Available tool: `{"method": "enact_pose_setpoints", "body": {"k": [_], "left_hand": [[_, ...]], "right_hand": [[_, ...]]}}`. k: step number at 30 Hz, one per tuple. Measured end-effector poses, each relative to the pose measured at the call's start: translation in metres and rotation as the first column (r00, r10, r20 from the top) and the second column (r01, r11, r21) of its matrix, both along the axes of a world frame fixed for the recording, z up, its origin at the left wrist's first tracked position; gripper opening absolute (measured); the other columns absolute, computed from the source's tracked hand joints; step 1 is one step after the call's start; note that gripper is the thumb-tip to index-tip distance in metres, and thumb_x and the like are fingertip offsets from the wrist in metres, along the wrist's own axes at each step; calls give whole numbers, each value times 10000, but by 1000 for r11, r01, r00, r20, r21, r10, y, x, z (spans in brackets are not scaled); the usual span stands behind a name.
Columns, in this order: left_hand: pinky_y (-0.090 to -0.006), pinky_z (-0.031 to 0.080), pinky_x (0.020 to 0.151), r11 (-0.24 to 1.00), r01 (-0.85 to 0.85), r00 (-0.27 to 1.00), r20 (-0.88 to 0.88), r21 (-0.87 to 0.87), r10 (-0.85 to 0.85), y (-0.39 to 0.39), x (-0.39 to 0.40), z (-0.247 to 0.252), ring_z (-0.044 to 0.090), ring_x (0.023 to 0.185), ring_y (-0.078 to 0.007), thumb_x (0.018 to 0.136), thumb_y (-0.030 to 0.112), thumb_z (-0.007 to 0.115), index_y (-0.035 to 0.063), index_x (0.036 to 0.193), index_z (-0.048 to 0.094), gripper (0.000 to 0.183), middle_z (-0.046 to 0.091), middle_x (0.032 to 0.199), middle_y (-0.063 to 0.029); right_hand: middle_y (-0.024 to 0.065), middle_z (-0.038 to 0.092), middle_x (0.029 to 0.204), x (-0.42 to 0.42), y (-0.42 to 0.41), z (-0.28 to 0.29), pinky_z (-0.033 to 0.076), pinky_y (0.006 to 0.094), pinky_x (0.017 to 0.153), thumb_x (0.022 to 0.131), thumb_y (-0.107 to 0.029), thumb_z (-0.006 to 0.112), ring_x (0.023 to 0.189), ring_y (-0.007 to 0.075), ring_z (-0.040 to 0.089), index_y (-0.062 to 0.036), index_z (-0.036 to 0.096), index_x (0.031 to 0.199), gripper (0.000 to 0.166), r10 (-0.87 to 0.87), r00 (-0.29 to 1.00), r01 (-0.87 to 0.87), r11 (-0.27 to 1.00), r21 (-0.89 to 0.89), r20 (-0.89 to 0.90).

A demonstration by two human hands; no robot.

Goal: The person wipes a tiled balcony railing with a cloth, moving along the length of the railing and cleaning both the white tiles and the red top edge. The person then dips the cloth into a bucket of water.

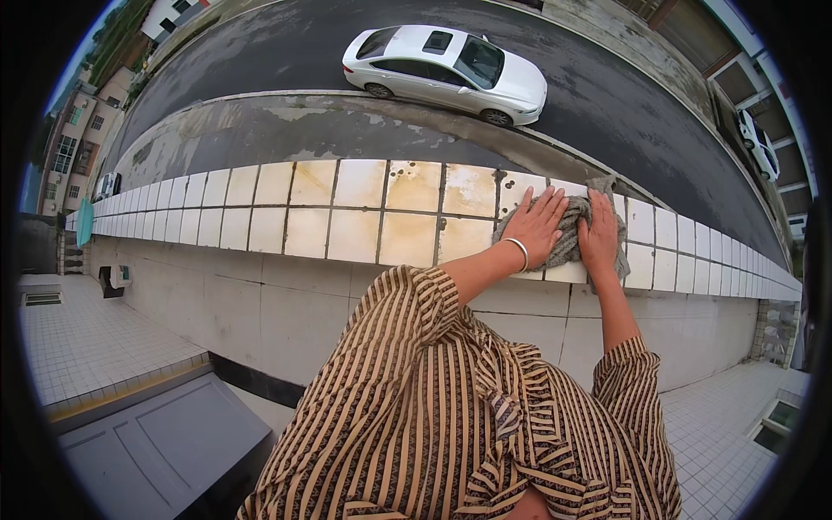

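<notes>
Both hands press flat on a crumpled grey cloth (572, 224) that lies on the white-tiled top of a parapet wall (354, 231). My left hand (536, 224), a pale bangle (518, 252) at its wrist, rests on the cloth's left part with fingers slightly spread. On the cloth's right part lies my right hand (599, 234), its fingers pointing away from me. Neither hand's fingers are closed round the cloth. Yellowish stains and dark spots mark the tiles left of the cloth, with dark joints between them.
Beyond the parapet, a white car (448, 75) stands on the road below. A teal item (85, 222) hangs over the wall's far left end. A grey panelled surface (166, 442) lies at the lower left, and a tiled floor (721, 429) at the lower right.
</notes>
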State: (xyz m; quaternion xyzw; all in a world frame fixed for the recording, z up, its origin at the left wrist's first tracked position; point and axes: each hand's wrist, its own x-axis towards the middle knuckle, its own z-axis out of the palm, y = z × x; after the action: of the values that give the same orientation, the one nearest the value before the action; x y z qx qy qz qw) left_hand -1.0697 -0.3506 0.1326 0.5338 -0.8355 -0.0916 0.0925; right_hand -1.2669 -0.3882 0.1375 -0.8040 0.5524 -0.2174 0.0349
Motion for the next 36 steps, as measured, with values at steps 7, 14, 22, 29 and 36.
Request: {"method": "enact_pose_setpoints", "body": {"k": [7,14,22,29,36], "left_hand": [[-547,29,1267,998,64,997,-35,-4,-64,37,47,4,120,1587,-246,1077,375,340,104,1633,216,631,185,1710,-68],[-529,115,1265,998,-54,998,-39,-38,52,90,156,5,187,1572,-238,1063,367,411,113,1609,292,614,265,1686,-45],[-513,94,1274,923,-338,941,-44,-184,335,174,313,-4,222,1563,-196,1048,310,438,162,1609,325,591,292,1680,1],[-513,158,1265,788,-568,817,-49,-236,574,234,458,-17,280,1540,-186,1009,244,500,172,1567,416,569,355,1652,19],[-540,178,1250,501,-855,500,39,-134,865,394,540,-60,303,1531,-266,1042,171,475,186,1584,399,547,344,1656,57]], "right_hand": [[117,446,1560,17,53,-6,269,483,1212,937,-140,608,1501,328,338,-116,419,1535,627,-16,998,18,999,27,-61],[137,454,1543,127,105,-4,296,505,1188,875,-113,644,1476,356,367,-101,457,1508,660,140,989,-140,990,-3,-48],[151,450,1533,295,136,1,282,567,1190,899,-140,639,1474,376,361,-81,445,1510,643,415,908,-413,909,54,-55],[143,397,1589,472,177,3,265,541,1216,912,-142,653,1514,330,321,-42,418,1513,652,720,694,-717,692,81,-9],[148,558,1434,589,254,-29,468,476,1072,950,-89,561,1273,364,577,-53,528,1383,436,894,325,-924,230,306,309]]}}
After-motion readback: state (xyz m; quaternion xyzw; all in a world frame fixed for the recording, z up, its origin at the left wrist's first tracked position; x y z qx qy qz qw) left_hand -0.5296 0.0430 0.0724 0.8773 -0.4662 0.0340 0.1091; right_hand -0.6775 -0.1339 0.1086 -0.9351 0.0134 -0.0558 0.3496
